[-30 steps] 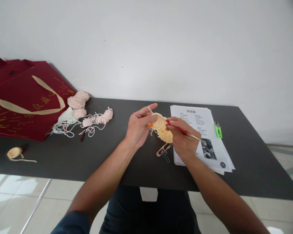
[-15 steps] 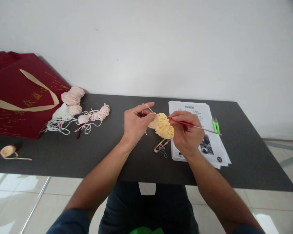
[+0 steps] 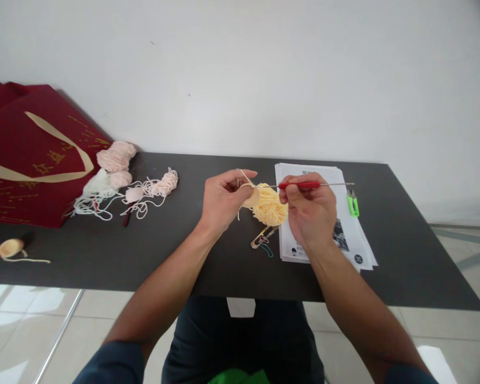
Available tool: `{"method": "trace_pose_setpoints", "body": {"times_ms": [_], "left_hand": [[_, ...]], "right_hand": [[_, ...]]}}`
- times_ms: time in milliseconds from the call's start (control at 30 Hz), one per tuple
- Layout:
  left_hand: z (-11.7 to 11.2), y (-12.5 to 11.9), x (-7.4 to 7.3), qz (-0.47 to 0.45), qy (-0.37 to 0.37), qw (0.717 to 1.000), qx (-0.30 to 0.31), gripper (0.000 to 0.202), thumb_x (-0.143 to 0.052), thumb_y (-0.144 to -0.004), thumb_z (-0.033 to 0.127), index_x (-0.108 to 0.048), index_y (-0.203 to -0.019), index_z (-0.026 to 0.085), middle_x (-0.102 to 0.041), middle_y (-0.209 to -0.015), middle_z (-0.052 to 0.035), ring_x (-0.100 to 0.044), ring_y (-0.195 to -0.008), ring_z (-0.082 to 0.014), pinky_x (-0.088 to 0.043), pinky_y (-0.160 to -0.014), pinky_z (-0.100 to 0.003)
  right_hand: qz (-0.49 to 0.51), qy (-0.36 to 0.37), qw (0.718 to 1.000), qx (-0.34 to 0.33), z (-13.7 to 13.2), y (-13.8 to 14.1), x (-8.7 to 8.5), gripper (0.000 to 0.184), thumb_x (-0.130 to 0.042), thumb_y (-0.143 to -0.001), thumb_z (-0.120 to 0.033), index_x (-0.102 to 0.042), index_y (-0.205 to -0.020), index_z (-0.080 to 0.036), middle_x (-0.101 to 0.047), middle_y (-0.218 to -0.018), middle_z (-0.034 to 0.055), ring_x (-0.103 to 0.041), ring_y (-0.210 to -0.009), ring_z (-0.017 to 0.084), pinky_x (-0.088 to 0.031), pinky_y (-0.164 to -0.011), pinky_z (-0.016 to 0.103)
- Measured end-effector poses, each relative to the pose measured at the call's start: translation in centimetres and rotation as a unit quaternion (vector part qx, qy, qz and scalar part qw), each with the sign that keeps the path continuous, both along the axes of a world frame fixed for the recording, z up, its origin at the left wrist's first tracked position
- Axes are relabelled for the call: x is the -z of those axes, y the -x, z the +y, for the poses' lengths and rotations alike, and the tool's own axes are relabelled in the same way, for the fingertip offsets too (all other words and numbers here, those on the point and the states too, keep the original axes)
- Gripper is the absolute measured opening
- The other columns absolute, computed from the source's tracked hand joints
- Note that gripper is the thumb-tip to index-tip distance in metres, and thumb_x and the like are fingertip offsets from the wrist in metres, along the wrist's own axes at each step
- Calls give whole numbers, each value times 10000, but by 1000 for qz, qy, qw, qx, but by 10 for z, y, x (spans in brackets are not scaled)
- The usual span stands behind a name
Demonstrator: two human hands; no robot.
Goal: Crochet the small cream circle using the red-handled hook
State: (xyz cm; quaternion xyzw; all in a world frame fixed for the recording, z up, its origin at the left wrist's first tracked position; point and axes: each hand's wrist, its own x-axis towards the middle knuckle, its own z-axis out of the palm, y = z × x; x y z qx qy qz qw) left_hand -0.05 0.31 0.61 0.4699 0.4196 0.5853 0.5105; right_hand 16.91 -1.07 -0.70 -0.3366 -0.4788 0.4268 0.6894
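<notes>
My left hand [image 3: 226, 200] pinches a small cream crochet piece [image 3: 253, 198], with a strand of yarn running over its raised index finger. Between the fingers of my right hand [image 3: 310, 210] lies a crochet hook [image 3: 304, 185] with a red grip and metal shaft. It is about level, and its tip reaches the crochet piece by the left thumb; the exact stitch is too small to make out. A yellow yarn ball [image 3: 270, 206] lies on the table below and between both hands. Close to it are a tan clip-like item [image 3: 261, 238] and a small teal chain [image 3: 268, 250].
Printed sheets [image 3: 354, 245] lie under my right hand, with green thread snips [image 3: 352, 204] at their edge. Leftward on the dark table [image 3: 416, 261] are pink yarn [image 3: 166, 184], white yarn [image 3: 96, 192], a red bag [image 3: 28, 154] and a cream crocheted cup [image 3: 11, 248]. A wall stands behind.
My right hand has turned, bringing the hook from a downward slant to nearly level, its rear end higher. The left hand keeps its pinch on the crochet piece.
</notes>
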Motion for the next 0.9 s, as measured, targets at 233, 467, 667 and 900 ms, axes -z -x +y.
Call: {"method": "trace_pose_setpoints", "body": {"times_ms": [233,467,667,900], "left_hand": [[-5,-6,2,-20,7,1000,6,186,-767,-708,141,-818,-873,211,-665,-695,4,-525,-602,-92,-398,-569,-225],[-4,-5,1,-49,-5,999,-5,214,-777,-726,167,-838,-919,236,-713,-848,-21,-565,-673,-100,-443,-627,-243],[-3,-5,-2,-56,11,998,-2,336,-825,-710,202,-825,-1044,232,-728,-817,-1,-618,-693,-112,-493,-686,-260],[0,-7,-2,-161,51,986,14,406,-893,-682,231,-803,-1079,222,-735,-804,8,-665,-759,-115,-513,-763,-261]], "right_hand": [[69,89,993,-32,0,13,8,140,-804,-864,-291,-677,-908,-250,-793,-915,-16,-728,-711,101,-635,-664,244],[89,98,991,-20,-4,20,2,153,-814,-854,-265,-692,-945,-251,-787,-870,-31,-722,-700,89,-631,-659,213],[19,44,998,46,-11,25,-2,157,-824,-840,-268,-731,-963,-242,-790,-834,-10,-718,-671,117,-622,-637,258],[-224,-174,944,168,-27,27,3,312,-745,-868,-93,-808,-1080,-313,-827,-1080,41,-778,-897,202,-663,-801,399]]}}
